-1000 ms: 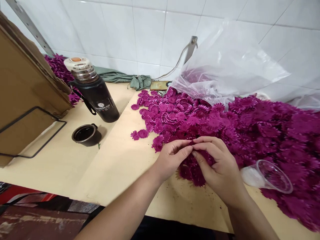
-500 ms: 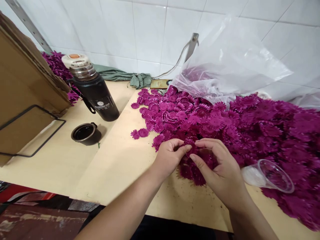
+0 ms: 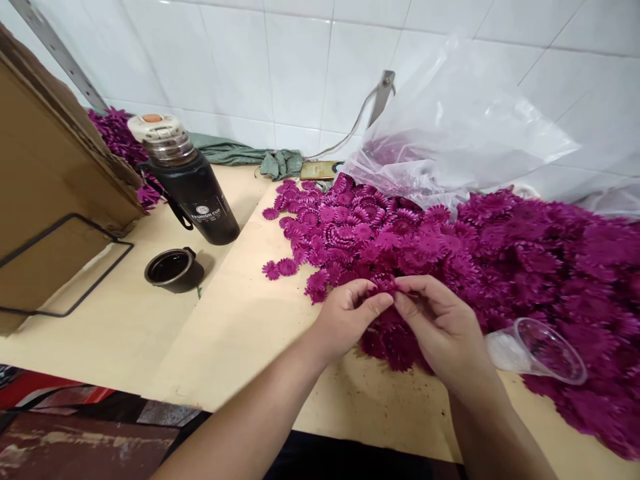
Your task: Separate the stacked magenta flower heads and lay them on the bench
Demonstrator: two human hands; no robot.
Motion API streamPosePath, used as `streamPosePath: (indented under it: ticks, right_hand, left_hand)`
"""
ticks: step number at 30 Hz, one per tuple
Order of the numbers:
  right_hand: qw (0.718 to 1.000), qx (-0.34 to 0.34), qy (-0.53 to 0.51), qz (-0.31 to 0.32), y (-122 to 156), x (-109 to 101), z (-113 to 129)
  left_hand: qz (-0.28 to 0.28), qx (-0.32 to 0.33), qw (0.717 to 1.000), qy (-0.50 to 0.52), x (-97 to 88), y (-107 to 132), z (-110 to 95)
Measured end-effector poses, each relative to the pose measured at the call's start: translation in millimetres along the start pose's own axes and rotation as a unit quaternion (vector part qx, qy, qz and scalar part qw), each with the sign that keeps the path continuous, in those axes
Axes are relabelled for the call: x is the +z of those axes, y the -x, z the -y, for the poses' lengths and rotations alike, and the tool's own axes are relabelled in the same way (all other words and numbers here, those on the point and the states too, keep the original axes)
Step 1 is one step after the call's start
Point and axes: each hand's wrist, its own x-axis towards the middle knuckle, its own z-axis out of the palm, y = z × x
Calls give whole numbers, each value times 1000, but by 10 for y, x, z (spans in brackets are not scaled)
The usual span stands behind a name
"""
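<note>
A large heap of magenta fabric flower heads (image 3: 500,247) covers the right half of the pale wooden table (image 3: 240,320). At the heap's near edge my left hand (image 3: 345,319) and my right hand (image 3: 440,330) meet, fingers curled. Both pinch one small magenta flower head (image 3: 386,285) between thumbs and fingertips. More flowers lie under and behind my hands.
A black flask (image 3: 193,183) with an orange-topped lid stands at the left, its black cup (image 3: 173,269) beside it. A clear plastic cup (image 3: 537,347) lies on its side right of my hands. A clear plastic bag (image 3: 450,127) leans on the tiled wall; a cardboard box (image 3: 45,167) stands far left.
My right fingers, spread half a second ago, have closed back against my left thumb on the flower head. The hands stay at the same spot on the heap's edge.
</note>
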Motion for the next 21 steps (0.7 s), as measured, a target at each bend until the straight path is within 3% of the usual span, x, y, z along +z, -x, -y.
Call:
streamPosePath:
  ticks: [4, 9, 13, 14, 17, 19, 21]
  right_hand:
    - [995, 24, 2, -101, -45, -74, -55]
    - [989, 36, 10, -145, -202, -101, -93]
    - [945, 21, -34, -324, -469, -278, -108]
    - [939, 13, -30, -341, -525, -338, -115]
    - [965, 45, 86, -243, -579, -449, -114]
    - [968, 76, 169, -171, -508, -426, -79]
    - [968, 57, 217, -111, -378, -336, -14]
  left_hand:
    - [25, -3, 1000, 9, 43, 9, -15]
    - [-2, -1, 1000, -20, 52, -8, 3]
    - [-32, -10, 999, -27, 24, 8, 36]
    - [-35, -12, 999, -21, 22, 13, 39]
    - [-40, -21, 999, -8, 30, 19, 40]
    - [-45, -22, 999, -16, 30, 15, 41]
    - [-55, -14, 998, -27, 16, 6, 46]
